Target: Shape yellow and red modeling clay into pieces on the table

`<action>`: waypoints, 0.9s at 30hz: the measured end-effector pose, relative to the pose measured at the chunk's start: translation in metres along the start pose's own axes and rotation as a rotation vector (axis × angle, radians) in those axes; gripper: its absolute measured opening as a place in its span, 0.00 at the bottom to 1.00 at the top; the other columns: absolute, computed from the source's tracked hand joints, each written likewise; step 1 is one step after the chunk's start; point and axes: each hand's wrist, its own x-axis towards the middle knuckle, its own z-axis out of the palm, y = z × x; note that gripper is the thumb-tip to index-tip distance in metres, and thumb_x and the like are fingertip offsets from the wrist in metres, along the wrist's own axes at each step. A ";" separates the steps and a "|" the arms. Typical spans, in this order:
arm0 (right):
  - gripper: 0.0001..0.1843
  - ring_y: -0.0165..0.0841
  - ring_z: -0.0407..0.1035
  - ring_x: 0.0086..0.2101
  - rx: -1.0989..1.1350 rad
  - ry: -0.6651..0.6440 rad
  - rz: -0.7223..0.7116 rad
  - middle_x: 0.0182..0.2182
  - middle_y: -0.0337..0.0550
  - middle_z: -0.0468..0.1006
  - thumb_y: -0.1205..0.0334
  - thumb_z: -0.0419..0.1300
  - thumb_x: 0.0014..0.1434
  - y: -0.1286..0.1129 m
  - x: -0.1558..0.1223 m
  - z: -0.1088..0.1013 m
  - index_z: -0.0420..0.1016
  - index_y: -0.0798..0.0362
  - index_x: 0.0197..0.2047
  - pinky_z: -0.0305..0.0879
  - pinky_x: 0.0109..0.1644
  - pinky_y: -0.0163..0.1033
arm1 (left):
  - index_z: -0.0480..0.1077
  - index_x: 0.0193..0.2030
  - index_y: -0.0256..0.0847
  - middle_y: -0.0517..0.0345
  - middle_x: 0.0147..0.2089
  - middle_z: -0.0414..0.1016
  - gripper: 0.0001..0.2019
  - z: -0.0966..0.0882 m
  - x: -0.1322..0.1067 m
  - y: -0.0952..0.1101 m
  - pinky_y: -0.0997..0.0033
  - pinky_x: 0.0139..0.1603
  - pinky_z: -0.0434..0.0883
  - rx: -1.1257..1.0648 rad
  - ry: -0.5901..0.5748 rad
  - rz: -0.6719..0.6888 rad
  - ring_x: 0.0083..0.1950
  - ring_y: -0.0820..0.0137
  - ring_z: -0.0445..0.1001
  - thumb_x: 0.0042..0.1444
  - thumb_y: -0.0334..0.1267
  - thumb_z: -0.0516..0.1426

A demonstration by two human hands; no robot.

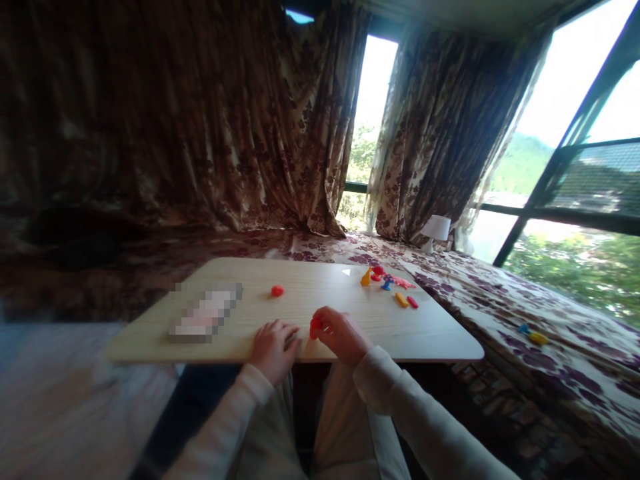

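My right hand (340,332) is closed on a small red piece (315,327), which looks like modelling clay or soft plastic; the fingers hide part of it. It is held just above or on the front part of the pale wooden table (320,287). To its left, my left hand (274,347) rests on the table's near edge, its fingers loosely bent and the thumb apart, with nothing visible in it. Further back on the tabletop lies a red lump (277,291), apart from both hands.
Toward the back right stand a yellow figure (367,277), a blue figure (387,283) and red toys (403,283), with a yellow bar (401,300) and red bar (413,302) nearby. A blurred-out flat item (205,313) lies left. A white lamp (437,229) stands beyond.
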 end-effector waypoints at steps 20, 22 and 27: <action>0.13 0.34 0.76 0.33 0.202 0.055 0.009 0.33 0.42 0.81 0.61 0.56 0.56 0.007 -0.006 0.006 0.65 0.52 0.46 0.71 0.36 0.38 | 0.70 0.47 0.43 0.58 0.45 0.77 0.18 0.001 -0.002 0.027 0.58 0.57 0.63 -0.089 0.095 -0.013 0.49 0.65 0.71 0.47 0.38 0.61; 0.12 0.35 0.77 0.34 0.213 0.045 0.005 0.33 0.44 0.81 0.58 0.57 0.56 0.010 -0.007 0.004 0.68 0.53 0.43 0.72 0.36 0.39 | 0.71 0.43 0.44 0.59 0.42 0.77 0.12 0.001 0.000 0.032 0.57 0.58 0.61 -0.086 0.094 -0.007 0.46 0.67 0.72 0.50 0.39 0.59; 0.08 0.37 0.74 0.38 0.071 0.120 -0.009 0.35 0.46 0.79 0.62 0.57 0.56 0.020 0.002 -0.011 0.76 0.54 0.36 0.70 0.44 0.43 | 0.74 0.36 0.45 0.59 0.40 0.78 0.06 0.007 0.012 0.037 0.48 0.62 0.51 -0.007 0.051 0.020 0.50 0.62 0.70 0.50 0.39 0.59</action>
